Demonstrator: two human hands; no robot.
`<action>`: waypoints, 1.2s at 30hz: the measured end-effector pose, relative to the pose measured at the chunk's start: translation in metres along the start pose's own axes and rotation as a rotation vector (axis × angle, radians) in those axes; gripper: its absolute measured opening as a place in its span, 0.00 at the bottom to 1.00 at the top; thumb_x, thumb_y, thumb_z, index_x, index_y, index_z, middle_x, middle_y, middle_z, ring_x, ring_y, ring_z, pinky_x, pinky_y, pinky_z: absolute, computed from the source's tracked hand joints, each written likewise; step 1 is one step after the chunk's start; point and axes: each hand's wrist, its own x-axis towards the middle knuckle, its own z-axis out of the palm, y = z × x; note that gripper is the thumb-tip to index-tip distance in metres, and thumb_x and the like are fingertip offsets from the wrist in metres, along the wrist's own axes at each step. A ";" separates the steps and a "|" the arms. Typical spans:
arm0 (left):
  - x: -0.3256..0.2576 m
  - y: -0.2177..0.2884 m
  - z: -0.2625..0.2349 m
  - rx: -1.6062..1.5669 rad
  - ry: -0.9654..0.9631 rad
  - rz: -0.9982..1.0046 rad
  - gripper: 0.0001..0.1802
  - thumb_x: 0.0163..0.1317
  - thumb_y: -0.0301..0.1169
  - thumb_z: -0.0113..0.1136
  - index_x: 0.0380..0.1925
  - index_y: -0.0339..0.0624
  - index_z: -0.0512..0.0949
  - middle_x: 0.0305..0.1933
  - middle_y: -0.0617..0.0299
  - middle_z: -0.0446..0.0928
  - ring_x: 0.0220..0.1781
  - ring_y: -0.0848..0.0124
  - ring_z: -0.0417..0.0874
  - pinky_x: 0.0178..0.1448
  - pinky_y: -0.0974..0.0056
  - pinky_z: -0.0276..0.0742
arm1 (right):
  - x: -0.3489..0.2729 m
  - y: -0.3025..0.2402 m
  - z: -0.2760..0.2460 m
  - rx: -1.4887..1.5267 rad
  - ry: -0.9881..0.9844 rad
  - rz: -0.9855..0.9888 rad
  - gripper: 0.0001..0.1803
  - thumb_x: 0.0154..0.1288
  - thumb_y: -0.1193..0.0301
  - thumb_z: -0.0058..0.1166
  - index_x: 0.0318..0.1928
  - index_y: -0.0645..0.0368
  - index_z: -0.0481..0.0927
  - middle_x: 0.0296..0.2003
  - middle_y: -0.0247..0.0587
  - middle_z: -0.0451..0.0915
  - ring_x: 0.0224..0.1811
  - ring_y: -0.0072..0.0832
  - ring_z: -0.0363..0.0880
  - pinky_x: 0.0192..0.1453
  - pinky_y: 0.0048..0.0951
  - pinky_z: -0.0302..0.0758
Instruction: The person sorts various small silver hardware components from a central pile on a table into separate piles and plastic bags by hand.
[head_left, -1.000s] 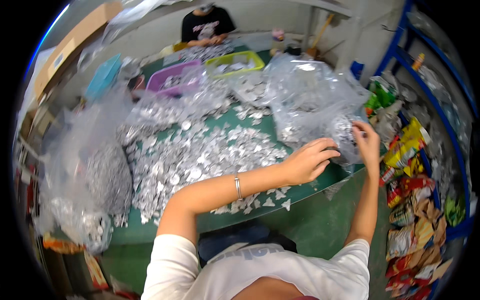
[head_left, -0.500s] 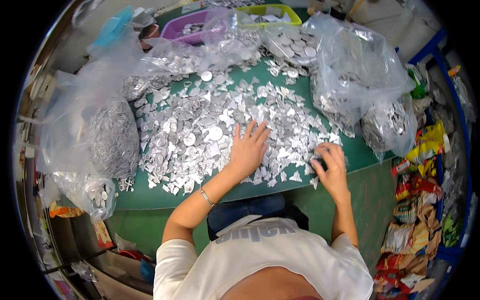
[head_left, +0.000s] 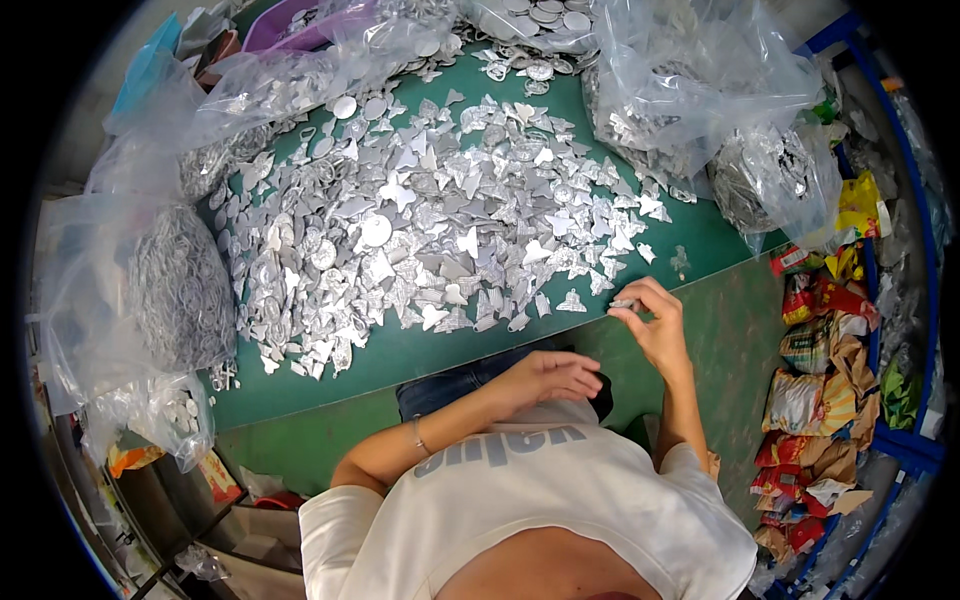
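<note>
A broad heap of small silver-coloured metal charms (head_left: 450, 215), of many shapes such as stars, discs and butterflies, is spread over the green tabletop (head_left: 300, 395). Just past the front edge of the table, my right hand (head_left: 657, 322) pinches a small silver-coloured metal piece (head_left: 622, 303) between thumb and fingers; its exact shape is hard to make out. My left hand (head_left: 548, 382) hovers in front of my body, off the table, fingers loosely stretched with nothing visible in them. One triangular charm (head_left: 571, 302) lies near the right hand.
Clear plastic bags of metal parts stand at the left (head_left: 180, 285), the back (head_left: 540, 20) and the right (head_left: 765, 175). A purple basket (head_left: 270, 28) sits at the far left. Snack packets (head_left: 800, 390) hang beside a blue rack (head_left: 868, 300) on the right.
My left hand has left the heap and drawn back toward my body. The right hand has moved off the charms to the table edge, now pinching a small piece. The whole view has shifted.
</note>
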 end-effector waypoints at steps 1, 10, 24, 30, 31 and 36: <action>0.009 -0.006 -0.007 -0.195 0.000 -0.004 0.20 0.68 0.35 0.43 0.53 0.32 0.68 0.50 0.51 0.74 0.52 0.66 0.76 0.58 0.63 0.71 | -0.003 -0.007 0.002 0.077 -0.032 0.053 0.12 0.44 0.80 0.64 0.33 0.63 0.78 0.30 0.39 0.76 0.32 0.30 0.73 0.31 0.29 0.71; 0.038 -0.026 -0.027 -0.639 0.029 0.006 0.22 0.68 0.41 0.38 0.49 0.34 0.70 0.48 0.51 0.76 0.49 0.64 0.78 0.54 0.61 0.73 | 0.002 -0.024 0.015 -0.526 0.043 -0.163 0.23 0.49 0.67 0.61 0.47 0.59 0.75 0.53 0.42 0.69 0.59 0.46 0.61 0.60 0.49 0.53; 0.041 -0.034 -0.027 -0.887 0.020 0.153 0.21 0.67 0.40 0.40 0.51 0.38 0.71 0.56 0.56 0.71 0.56 0.64 0.73 0.59 0.59 0.70 | -0.015 -0.022 0.046 -0.275 -0.036 -0.271 0.19 0.49 0.70 0.55 0.44 0.64 0.78 0.54 0.44 0.73 0.60 0.47 0.67 0.65 0.51 0.49; 0.032 -0.042 -0.028 -0.991 0.015 0.239 0.17 0.67 0.35 0.41 0.46 0.36 0.72 0.43 0.57 0.77 0.46 0.65 0.78 0.51 0.61 0.76 | -0.043 -0.011 0.053 -0.190 0.021 -0.408 0.13 0.48 0.72 0.57 0.37 0.60 0.80 0.45 0.40 0.78 0.55 0.42 0.72 0.62 0.47 0.54; 0.031 -0.042 -0.028 -0.973 0.066 0.200 0.16 0.65 0.35 0.43 0.45 0.37 0.73 0.42 0.58 0.76 0.43 0.67 0.77 0.47 0.64 0.76 | -0.041 -0.013 0.054 -0.168 0.057 -0.403 0.12 0.48 0.72 0.57 0.36 0.60 0.80 0.43 0.40 0.79 0.54 0.42 0.73 0.62 0.46 0.55; 0.029 -0.035 -0.033 -0.891 0.101 0.105 0.14 0.65 0.34 0.47 0.44 0.36 0.72 0.35 0.61 0.73 0.28 0.74 0.70 0.28 0.73 0.68 | 0.026 -0.023 0.056 -0.451 0.282 -0.222 0.17 0.50 0.72 0.58 0.43 0.61 0.77 0.49 0.45 0.72 0.54 0.45 0.66 0.56 0.46 0.57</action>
